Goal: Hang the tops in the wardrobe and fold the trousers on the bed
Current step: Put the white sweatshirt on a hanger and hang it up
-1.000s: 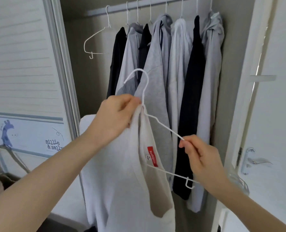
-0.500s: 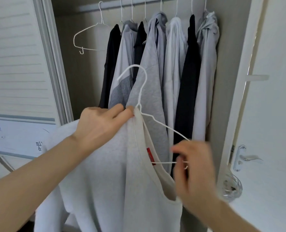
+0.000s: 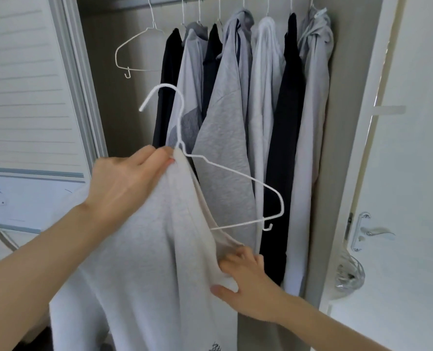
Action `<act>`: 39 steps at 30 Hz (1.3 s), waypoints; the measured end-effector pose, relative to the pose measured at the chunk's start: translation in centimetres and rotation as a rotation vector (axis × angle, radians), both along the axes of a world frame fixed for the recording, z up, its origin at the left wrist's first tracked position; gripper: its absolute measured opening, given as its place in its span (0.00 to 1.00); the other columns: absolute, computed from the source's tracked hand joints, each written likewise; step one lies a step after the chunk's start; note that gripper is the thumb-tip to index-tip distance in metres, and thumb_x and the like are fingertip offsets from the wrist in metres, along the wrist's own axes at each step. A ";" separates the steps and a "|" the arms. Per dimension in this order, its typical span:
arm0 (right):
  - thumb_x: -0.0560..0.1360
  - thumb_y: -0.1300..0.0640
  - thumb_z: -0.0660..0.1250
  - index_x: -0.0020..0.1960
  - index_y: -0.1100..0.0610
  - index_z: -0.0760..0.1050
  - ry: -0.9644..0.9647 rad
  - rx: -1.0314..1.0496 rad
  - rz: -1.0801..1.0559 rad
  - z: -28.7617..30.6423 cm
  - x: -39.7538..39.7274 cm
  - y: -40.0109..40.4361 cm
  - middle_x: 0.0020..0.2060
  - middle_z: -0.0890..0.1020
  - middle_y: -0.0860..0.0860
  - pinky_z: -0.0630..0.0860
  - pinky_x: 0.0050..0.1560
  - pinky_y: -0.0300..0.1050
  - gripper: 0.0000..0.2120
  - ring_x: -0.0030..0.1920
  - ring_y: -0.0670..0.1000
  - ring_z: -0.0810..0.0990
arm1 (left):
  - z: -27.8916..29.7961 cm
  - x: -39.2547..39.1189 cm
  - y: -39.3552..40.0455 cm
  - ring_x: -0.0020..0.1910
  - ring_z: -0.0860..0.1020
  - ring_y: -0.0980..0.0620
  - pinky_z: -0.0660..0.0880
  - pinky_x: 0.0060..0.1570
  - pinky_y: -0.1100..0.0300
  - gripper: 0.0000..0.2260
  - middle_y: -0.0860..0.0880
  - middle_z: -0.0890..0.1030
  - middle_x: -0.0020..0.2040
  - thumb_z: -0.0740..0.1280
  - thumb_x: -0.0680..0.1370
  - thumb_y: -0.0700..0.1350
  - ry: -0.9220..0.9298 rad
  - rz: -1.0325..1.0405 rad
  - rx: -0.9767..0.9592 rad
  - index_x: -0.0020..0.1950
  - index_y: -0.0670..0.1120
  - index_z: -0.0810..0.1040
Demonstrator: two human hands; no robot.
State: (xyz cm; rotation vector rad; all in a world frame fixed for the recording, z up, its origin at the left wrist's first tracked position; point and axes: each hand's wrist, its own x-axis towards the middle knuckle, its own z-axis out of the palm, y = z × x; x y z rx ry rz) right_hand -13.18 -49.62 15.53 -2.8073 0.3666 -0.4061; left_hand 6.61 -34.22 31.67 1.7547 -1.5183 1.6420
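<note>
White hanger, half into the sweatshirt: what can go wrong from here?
1. Only one arm of the white hanger sits inside the pale sweatshirt; the other arm is bare, so the top may slide off if the left hand lets go.
2. The right hand is tugging the neckline; the hanger's small end hook could snag or stretch it.
3. The rail's hung tops are packed tight; the free space is beside the empty hanger.

Open rail space lay left of the empty hanger (image 3: 137,50), beside the sliding door frame (image 3: 78,79). Hung tops (image 3: 243,102) packed the rail's right half. The hinged door (image 3: 412,173) bounded the right side.
</note>
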 end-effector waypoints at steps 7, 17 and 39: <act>0.75 0.42 0.58 0.42 0.48 0.78 -0.136 -0.625 -0.080 2.3 -4.1 -7.7 0.47 0.79 0.42 0.62 0.50 0.50 0.14 0.57 0.48 0.72 | -1.1 3.8 4.0 0.21 0.69 0.43 0.62 0.24 0.61 0.10 0.45 0.82 0.41 0.59 0.83 0.48 0.016 0.013 0.036 0.56 0.45 0.77; 0.75 0.45 0.53 0.46 0.50 0.80 -0.072 -0.728 -0.087 6.1 -3.3 -6.8 0.62 0.79 0.48 0.79 0.39 0.51 0.18 0.50 0.55 0.81 | -1.6 3.7 3.7 0.30 0.80 0.39 0.70 0.27 0.54 0.09 0.44 0.85 0.46 0.63 0.81 0.46 0.151 -0.062 -0.141 0.56 0.44 0.80; 0.81 0.57 0.52 0.48 0.51 0.66 -0.385 0.041 0.177 14.5 -0.5 0.3 0.36 0.74 0.50 0.70 0.37 0.51 0.06 0.35 0.47 0.70 | -2.6 -2.4 -0.2 0.29 0.80 0.47 0.71 0.22 0.55 0.09 0.51 0.84 0.43 0.61 0.81 0.50 0.109 -0.256 0.076 0.55 0.48 0.78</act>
